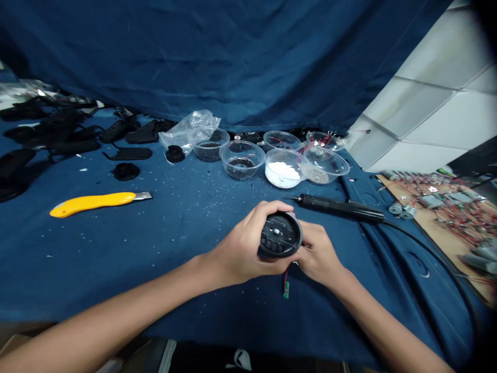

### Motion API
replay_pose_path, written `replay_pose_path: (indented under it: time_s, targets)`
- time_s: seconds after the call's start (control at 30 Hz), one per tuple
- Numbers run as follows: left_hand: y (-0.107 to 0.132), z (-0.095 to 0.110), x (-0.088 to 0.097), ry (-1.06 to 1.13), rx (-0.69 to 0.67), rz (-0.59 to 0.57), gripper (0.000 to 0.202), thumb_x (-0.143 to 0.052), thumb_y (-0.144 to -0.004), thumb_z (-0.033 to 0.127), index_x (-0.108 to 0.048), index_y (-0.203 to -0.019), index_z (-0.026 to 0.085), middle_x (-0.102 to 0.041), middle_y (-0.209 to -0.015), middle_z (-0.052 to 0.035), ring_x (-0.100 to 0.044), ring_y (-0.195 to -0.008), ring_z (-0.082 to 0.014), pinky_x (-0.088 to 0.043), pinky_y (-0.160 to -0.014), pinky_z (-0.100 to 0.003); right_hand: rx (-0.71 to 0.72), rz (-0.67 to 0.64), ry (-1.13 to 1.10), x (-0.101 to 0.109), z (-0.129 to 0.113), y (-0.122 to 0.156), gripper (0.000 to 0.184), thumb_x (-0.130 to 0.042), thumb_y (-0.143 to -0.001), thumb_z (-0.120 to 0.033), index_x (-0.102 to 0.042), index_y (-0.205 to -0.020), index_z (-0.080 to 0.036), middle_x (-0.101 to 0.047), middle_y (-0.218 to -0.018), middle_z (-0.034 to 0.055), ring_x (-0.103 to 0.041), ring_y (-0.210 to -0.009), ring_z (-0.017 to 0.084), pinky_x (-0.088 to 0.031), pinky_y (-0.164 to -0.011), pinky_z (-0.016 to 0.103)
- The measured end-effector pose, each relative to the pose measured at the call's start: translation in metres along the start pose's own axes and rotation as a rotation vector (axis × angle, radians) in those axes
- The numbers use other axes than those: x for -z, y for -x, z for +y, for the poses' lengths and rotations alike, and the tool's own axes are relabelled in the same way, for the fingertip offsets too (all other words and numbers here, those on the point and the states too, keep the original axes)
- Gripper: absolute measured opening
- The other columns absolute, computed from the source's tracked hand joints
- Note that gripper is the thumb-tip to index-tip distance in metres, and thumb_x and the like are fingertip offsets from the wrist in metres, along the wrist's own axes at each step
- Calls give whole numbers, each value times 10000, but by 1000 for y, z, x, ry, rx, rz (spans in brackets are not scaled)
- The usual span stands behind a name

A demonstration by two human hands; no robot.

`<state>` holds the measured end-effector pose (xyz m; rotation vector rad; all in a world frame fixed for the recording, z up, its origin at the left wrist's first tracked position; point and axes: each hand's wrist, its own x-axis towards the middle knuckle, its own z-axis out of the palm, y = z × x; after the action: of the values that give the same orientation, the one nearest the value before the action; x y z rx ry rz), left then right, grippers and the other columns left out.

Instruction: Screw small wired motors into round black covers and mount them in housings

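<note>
Left hand and right hand close firmly around a round black plastic housing held over the blue-cloth tabletop, a small green circuit board trailing below on red wire, a corded soldering iron lying just beyond

bright even light, faint shadow under the left hand, glare on the plastic bag, edges bowed, dark corners

The bare left forearm and bare right forearm angle inward and meet centrally — left hand curled, right hand cupped just beside it.
</note>
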<state>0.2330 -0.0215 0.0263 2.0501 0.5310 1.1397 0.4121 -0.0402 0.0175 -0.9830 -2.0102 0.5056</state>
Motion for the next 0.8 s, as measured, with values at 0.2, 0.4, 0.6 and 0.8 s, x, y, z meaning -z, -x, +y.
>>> replay_pose_path:
  time_s: [0.2,0.4,0.6,0.8]
  targets:
    - [0,1,2,15,50,-52,602,-696,-775,296,-390,-1287,217,-562,-1198,-87,-565,-1111,-212,-464,-965,-328,-37,-20,-15,0,0,0,319,-506,-917,-322,-522,-633,-177,-545,-621,2,-468,-550,104,-388,-523,226]
    - [1,-4,-2,-16,-48,22,612,-699,-767,229,-379,-1288,203,-554,-1193,-88,-550,-1127,-191,-447,-998,-307,38,81,70,-7,4,4,263,-522,-907,-292,-547,-666,-190,-592,-664,21,-535,-581,120,-447,-545,232]
    - [2,-3,-5,-27,-87,78,623,-712,-776,249,-367,-1292,199,-549,-1205,-104,-537,-1151,-203,-451,-1011,-334,71,124,162,-12,6,7,267,-520,-899,-294,-551,-644,-219,-565,-617,41,-615,-691,178,-525,-616,283]
    - [2,-2,-7,-39,-110,104,613,-713,-781,264,-377,-1289,195,-555,-1194,-105,-548,-1132,-202,-463,-997,-341,133,184,188,-14,-1,5,268,-464,-917,-233,-552,-665,-214,-567,-605,42,-647,-745,179,-538,-643,270]
